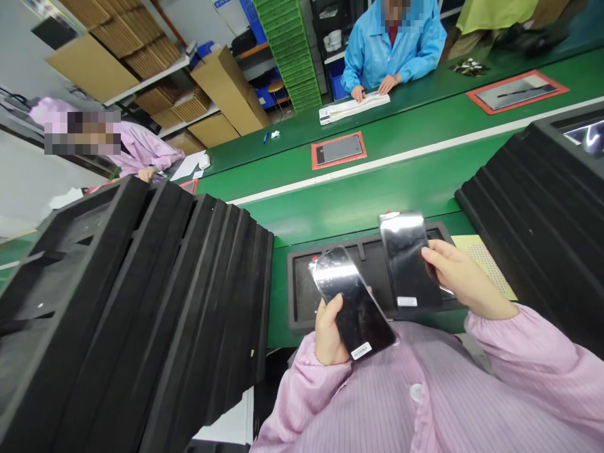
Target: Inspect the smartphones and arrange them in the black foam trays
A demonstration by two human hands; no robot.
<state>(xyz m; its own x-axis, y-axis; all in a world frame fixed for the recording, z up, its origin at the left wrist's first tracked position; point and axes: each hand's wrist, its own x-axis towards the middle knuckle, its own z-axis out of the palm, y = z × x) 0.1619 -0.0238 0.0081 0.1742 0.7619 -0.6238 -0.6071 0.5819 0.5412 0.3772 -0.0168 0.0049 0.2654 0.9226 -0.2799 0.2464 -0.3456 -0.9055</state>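
You're gripping dark panel (361, 308), tilted, in left hand (330, 330); right hand (460, 274) pinching second panel (408, 264) along right side. Both hanging over black tray (302, 296) lying on green counter (279, 283). Picking up looking done, setting down still remaining; tray's right part hiding, total count unclear.

- Left black rectangular panel (361, 308) and right black rectangular panel (406, 264): smooth like glass, very glossy.
- Left black ridged tray stack (184, 314) and right black ridged tray stack (533, 201): foam-like, matt.
- Long green worktop (410, 182): smooth, slightly shiny.
- Pink striped garment (462, 390), near: cloth, matt.
- Tall brown box (231, 88), far left: cardboard, matt.
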